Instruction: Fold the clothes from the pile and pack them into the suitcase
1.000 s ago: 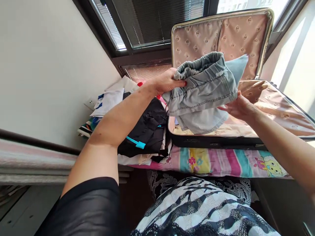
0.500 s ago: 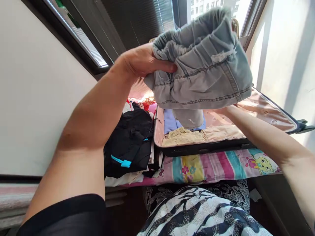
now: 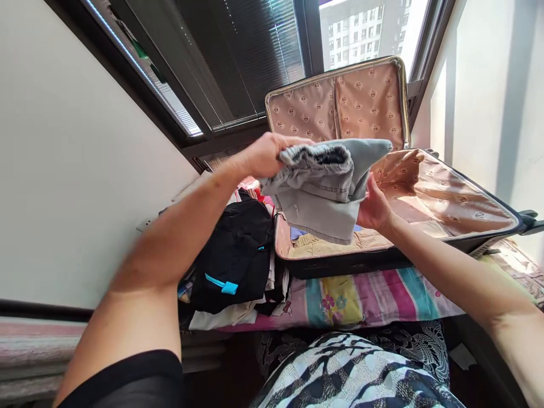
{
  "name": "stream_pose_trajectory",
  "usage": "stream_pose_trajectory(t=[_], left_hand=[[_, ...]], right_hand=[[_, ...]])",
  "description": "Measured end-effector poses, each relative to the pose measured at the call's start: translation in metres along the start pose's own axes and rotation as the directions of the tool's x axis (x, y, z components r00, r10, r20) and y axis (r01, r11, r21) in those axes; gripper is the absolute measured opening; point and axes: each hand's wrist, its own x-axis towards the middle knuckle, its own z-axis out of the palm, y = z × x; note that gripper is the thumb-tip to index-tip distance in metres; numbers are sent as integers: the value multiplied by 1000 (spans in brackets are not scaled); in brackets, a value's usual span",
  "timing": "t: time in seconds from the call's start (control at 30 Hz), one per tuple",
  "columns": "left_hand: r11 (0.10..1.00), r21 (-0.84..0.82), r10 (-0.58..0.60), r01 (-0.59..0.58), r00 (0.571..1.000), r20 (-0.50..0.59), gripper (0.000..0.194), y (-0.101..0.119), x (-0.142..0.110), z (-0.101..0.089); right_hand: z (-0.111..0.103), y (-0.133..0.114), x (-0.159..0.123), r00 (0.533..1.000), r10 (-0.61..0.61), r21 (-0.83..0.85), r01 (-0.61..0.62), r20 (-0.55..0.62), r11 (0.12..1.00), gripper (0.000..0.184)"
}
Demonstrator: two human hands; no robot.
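A folded pair of pale grey-blue denim shorts (image 3: 327,187) hangs in the air over the near left corner of an open suitcase (image 3: 425,192) with a pink patterned lining. My left hand (image 3: 266,154) grips the gathered waistband from the left, fingers closed over it. My right hand (image 3: 374,207) supports the folded cloth from the right side and below, thumb up against it. Folded clothes, one blue and one cream (image 3: 306,245), lie in the suitcase under the shorts.
A heap of clothes topped by a black garment with a turquoise tab (image 3: 233,255) sits left of the suitcase. Both rest on a striped cartoon bedsheet (image 3: 361,292). The raised lid (image 3: 340,102) leans against a window with blinds. A white wall stands at the left.
The shorts have come down from high and near the camera to just above the suitcase's left corner. My view has pulled back, so the raised lid shows again.
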Motion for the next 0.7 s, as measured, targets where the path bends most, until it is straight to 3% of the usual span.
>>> stream_pose_trajectory(t=[0.07, 0.13, 0.23, 0.3, 0.4, 0.5, 0.6, 0.7], left_hand=[[987, 159, 36, -16, 992, -125, 51, 17, -23, 45], [942, 334, 102, -32, 975, -195, 53, 40, -45, 93], [864, 493, 205, -98, 964, -167, 55, 67, -67, 150], [839, 526, 248, -139, 958, -143, 57, 74, -70, 169], [847, 488, 330, -211, 928, -172, 56, 68, -60, 174], [892, 351, 397, -285, 865, -307, 58, 59, -44, 163], [964, 169, 264, -206, 833, -486, 62, 54, -28, 142], [995, 17, 89, -96, 819, -567, 63, 51, -17, 119]], right_hand=[[4, -3, -16, 1000, -5, 47, 4, 19, 999, 82], [9, -12, -31, 999, -28, 82, 31, -37, 996, 82], [15, -28, -46, 985, -56, 61, 67, -163, 996, 63], [17, -39, -52, 973, -67, -24, 63, -220, 998, 46], [15, -57, -57, 963, -90, -164, 50, -252, 985, 38], [8, -79, -61, 959, -150, -230, 94, -240, 969, 43], [-3, -98, -67, 958, -190, -257, 132, -216, 957, 55], [-19, -101, -72, 934, -194, -312, 96, -299, 945, 55]])
